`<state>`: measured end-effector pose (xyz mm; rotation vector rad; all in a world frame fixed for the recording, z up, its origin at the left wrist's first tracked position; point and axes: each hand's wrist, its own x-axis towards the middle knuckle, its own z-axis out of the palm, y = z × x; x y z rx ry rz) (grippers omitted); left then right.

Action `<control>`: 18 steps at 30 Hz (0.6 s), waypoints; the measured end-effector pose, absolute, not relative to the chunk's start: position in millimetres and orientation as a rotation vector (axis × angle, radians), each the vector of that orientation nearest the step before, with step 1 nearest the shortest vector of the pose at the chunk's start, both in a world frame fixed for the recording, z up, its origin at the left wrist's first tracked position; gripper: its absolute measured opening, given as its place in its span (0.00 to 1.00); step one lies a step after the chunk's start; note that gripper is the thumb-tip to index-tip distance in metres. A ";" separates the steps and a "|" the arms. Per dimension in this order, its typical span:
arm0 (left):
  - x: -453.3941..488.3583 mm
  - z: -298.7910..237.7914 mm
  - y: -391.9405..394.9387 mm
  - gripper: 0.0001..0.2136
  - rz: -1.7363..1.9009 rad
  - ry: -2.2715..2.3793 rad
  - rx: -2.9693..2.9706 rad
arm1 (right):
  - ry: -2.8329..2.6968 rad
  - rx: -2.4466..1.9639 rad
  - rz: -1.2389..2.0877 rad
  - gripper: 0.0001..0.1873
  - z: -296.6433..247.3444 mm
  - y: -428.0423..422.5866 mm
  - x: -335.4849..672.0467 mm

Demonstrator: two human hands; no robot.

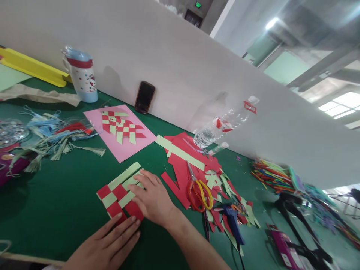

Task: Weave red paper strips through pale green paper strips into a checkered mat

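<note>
A red and pale green woven paper piece (114, 195) lies on the green table, its strips crossing in a checker pattern. Pale green strip ends stick out at its upper right. My left hand (109, 242) rests flat along the lower edge, fingers stretched out, tips touching the red strips. Over the right side of the weave is my right hand (154, 197), its fingers spread and slightly bent onto the green strips. It covers part of the strips beneath. Beyond the hands, a finished-looking woven fish shape (122, 125) lies on a pink sheet (120, 150).
Right of the hands are scissors (199, 191), red paper scraps (180, 168) and a blue glue gun (233, 223). A plastic bottle (222, 125), phone (144, 97) and patterned jug (83, 78) stand by the white partition. Tassels (64, 140) lie left; pipe cleaners (272, 174) lie right.
</note>
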<state>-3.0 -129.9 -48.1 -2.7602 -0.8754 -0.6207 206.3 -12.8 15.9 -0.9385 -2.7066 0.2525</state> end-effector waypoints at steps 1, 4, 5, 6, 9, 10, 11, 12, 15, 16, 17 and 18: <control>-0.7 -49.0 -129.7 0.29 -0.608 -0.906 -2.770 | -2.726 -0.942 0.254 0.17 14.8 -9.2 205.8; 7.2 -49.1 -125.6 0.33 -0.614 -0.977 -2.782 | -2.734 -0.960 0.274 0.17 11.2 -0.2 205.6; 9.9 -48.5 -123.1 0.34 -0.622 -0.995 -2.782 | -2.738 -0.968 0.283 0.17 9.9 2.9 205.0; 12.2 -48.0 -120.5 0.35 -0.630 -1.013 -2.783 | -2.746 -0.976 0.290 0.17 8.6 6.0 203.9; 15.3 -49.0 -114.3 0.40 -0.640 -1.062 -2.805 | -2.784 -0.999 0.313 0.18 4.6 15.6 198.2; 14.5 -50.2 -113.5 0.42 -0.640 -1.069 -2.819 | -2.802 -1.004 0.322 0.19 3.3 18.4 196.2; 12.9 -51.6 -113.4 0.44 -0.634 -1.075 -2.835 | -2.818 -1.006 0.331 0.19 1.9 20.8 194.5; 10.5 -53.0 -114.2 0.45 -0.626 -1.084 -2.850 | -2.832 -1.007 0.342 0.19 0.5 22.6 193.3; 0.9 -56.1 -119.6 0.46 -0.599 -1.099 -2.890 | -2.842 -1.005 0.368 0.20 -3.7 25.2 192.2; -2.2 -56.4 -121.7 0.46 -0.591 -1.097 -2.898 | -2.839 -1.001 0.373 0.21 -5.0 25.4 192.4; -5.0 -56.4 -123.6 0.45 -0.587 -1.090 -2.901 | -2.834 -1.001 0.375 0.21 -6.2 25.4 192.5; -7.3 -56.1 -125.1 0.44 -0.585 -1.079 -2.898 | -2.828 -1.002 0.375 0.21 -7.2 25.3 192.6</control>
